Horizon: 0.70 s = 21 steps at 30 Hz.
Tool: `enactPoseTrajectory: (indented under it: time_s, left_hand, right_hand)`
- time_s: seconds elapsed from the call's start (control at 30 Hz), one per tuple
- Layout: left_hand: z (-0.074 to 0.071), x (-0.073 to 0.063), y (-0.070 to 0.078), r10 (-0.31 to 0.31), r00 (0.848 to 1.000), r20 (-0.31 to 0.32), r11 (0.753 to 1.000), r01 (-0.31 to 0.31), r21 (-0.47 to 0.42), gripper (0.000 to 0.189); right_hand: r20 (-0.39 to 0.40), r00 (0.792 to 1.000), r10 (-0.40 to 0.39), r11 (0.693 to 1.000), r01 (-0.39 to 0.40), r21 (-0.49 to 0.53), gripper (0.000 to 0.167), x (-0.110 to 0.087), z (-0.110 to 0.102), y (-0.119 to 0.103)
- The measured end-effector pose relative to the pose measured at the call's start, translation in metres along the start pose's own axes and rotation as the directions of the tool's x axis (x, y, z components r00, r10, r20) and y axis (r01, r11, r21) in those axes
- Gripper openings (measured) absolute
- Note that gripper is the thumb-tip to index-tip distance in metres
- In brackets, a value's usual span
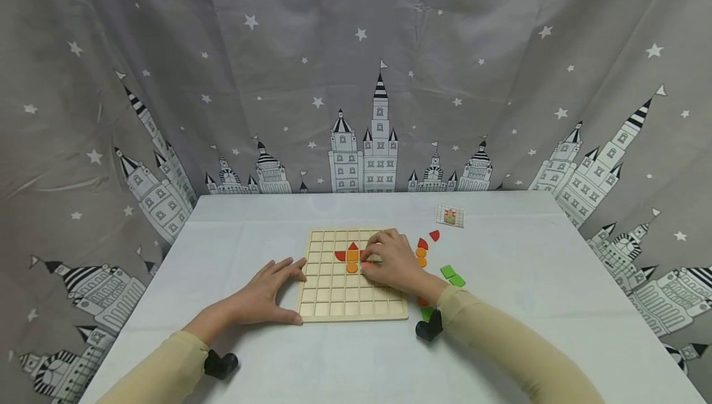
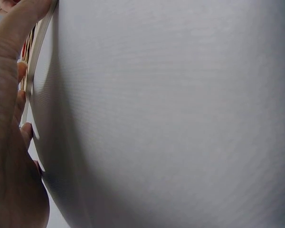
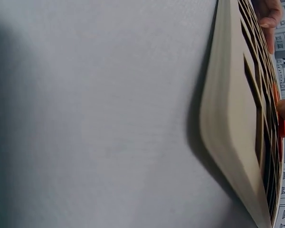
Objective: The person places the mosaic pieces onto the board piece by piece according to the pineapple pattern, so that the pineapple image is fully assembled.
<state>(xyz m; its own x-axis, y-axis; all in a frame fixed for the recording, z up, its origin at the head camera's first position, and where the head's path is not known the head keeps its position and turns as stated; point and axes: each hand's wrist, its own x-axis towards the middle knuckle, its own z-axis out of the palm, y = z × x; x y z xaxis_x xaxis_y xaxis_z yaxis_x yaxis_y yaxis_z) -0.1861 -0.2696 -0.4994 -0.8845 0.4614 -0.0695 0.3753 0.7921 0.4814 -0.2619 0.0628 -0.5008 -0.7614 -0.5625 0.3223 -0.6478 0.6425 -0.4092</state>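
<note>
White table (image 1: 250,225), gridded board (image 1: 338,294), tiles (image 1: 457,280), card (image 1: 450,216)

1. A flat white tabletop (image 1: 334,357) spreads across the foreground.
2. A grey fabric curtain (image 1: 311,8), softly creased, hangs behind it.
3. White five-pointed stars (image 1: 251,21), large and small, dot the cloth.
4. White printed castles (image 1: 381,144) with black outlines and striped, pointed roofs line its lower part, tilting outward at both sides.

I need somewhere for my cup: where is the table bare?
The table is bare right of the green tiles, beyond the right sleeve, and left of the board, beyond the left hand. Crowded: the board's right side, with the right hand and loose orange discs.
</note>
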Motion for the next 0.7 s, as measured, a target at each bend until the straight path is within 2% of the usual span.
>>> enactPoseTrajectory:
  time_s: [0.47,0.7]
  left_hand:
    - [-0.0005,0.0006,-0.0006,0.002,1.000,-0.006,1.000,-0.002,-0.001,0.081]
    - [0.0003,0.0006,-0.0013,-0.004,1.000,-0.005,1.000,0.004,0.006,0.081]
  right_hand:
    - [-0.005,1.000,0.010,1.000,-0.010,-0.011,0.013,-0.0007,0.0026,0.0036]
    - [-0.018,1.000,0.026,1.000,-0.026,-0.004,0.005,-0.0061,-0.0021,0.0082]
